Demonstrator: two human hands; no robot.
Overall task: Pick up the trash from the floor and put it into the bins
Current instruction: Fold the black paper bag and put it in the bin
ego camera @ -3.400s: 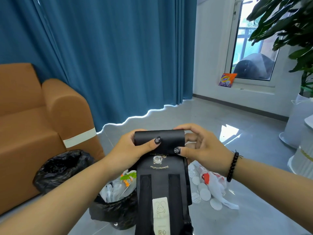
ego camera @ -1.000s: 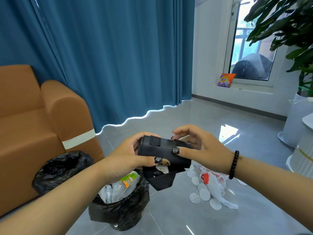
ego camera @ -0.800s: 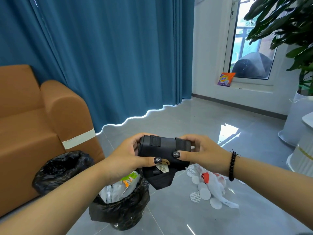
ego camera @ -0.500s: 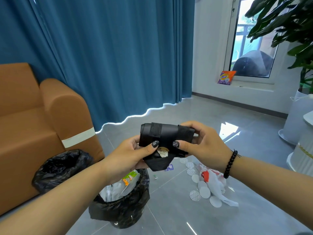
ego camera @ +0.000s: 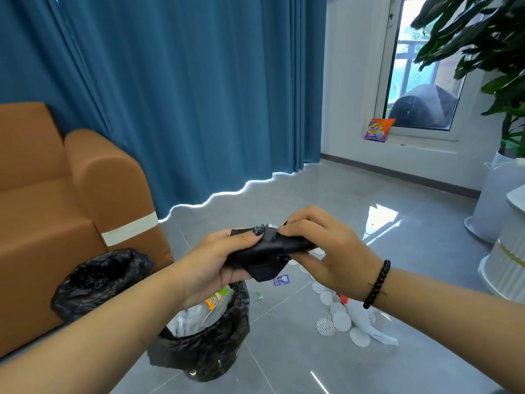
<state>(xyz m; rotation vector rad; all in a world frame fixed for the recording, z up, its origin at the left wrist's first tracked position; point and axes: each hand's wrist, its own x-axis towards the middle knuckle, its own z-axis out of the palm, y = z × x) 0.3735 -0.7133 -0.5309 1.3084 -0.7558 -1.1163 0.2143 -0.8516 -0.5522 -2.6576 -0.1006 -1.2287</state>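
Head view: left hand (ego camera: 211,267) and right hand (ego camera: 326,245) grip folded black bag (ego camera: 267,251); lined bin (ego camera: 210,334) below, paper discs (ego camera: 341,321) beside.

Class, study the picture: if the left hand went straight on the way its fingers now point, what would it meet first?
Most likely the right hand, gripping the other end of the folded black bag that the left hand holds; depth is uncertain.

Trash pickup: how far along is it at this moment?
Partly done. The nearer bin already holds wrappers. In hand: both the left hand and right hand grip a crumpled black bag above it. Left: white discs, a white bag and small scraps on the floor.
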